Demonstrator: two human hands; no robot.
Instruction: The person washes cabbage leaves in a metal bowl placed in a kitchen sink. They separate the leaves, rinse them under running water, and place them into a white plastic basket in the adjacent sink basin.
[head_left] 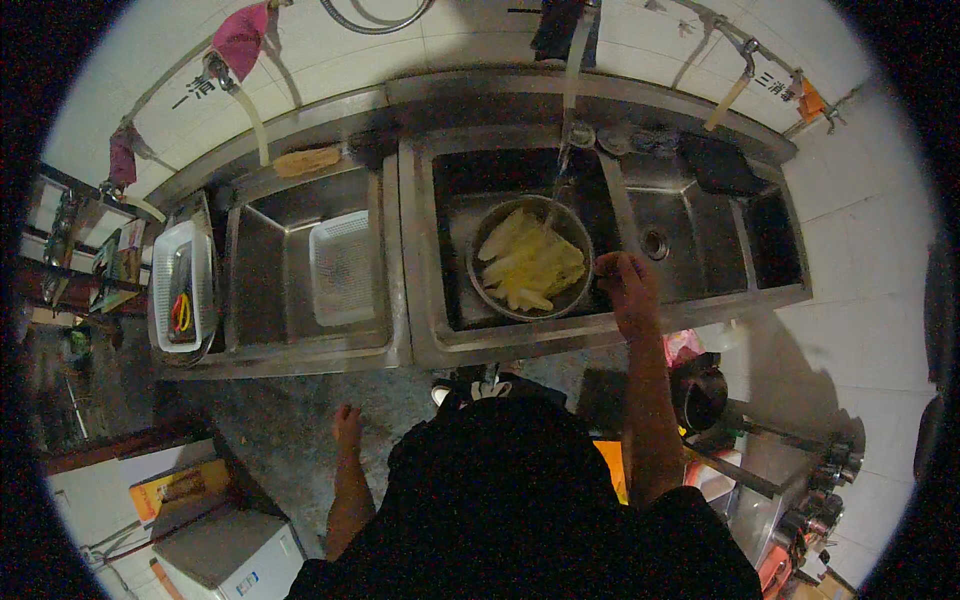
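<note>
A round metal bowl (pixel 476 282) stands in the middle sink basin, holding several pale yellow-green leafy pieces (pixel 532 255) that look like cabbage leaves. Beside the bowl's right rim is my right hand (pixel 628 285), its fingers bent together. Whether they pinch the rim or something small cannot be made out. My left hand (pixel 347 428) hangs low at my left side, over the floor and away from the sinks, with its fingers curled and no object visible in it. Above the bowl, a pale tap hose (pixel 574 75) points down, with what looks like water below its end.
In the left basin lies a white perforated basket (pixel 342 268). Another white basket (pixel 183 290) at the far left holds red and yellow items. The right basin has a drain (pixel 654 244). Cloths hang along the wall. A white box (pixel 240 560) stands behind me at left, shelving (pixel 760 480) at right.
</note>
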